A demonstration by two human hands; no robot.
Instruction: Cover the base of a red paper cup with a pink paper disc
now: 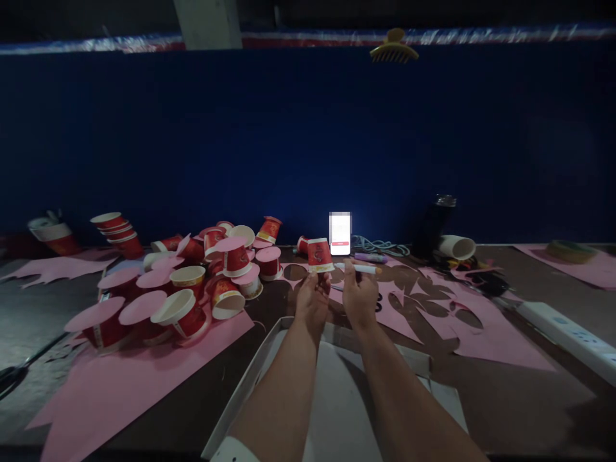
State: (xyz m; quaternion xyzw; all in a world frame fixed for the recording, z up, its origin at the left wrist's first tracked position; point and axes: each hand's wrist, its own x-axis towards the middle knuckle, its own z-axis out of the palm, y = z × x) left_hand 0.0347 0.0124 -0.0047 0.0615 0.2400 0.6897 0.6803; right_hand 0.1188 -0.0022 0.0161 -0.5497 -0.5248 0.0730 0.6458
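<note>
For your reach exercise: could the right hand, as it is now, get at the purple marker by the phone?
Probably yes. The right hand holds a white pen, but the purple marker lies just beyond it on the table with nothing between. The hand is full, though, so gripping it looks awkward.

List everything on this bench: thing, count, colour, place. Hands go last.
paper cup: one, red with white rim, upside down, held at centre
marker pen: one, white, held at centre
heap of paper cups: many, red and white, some capped with pink discs, left of centre
stacked cups: a few, red, far left
phone: one, screen lit, propped against the blue wall
pink paper sheets: several, some with round cut-outs, left and right
white tray: one, under the forearms
power strip: one, white, right
hair claw: one, yellow, on top of the wall
left hand: holds the paper cup
right hand: holds the marker pen
</note>
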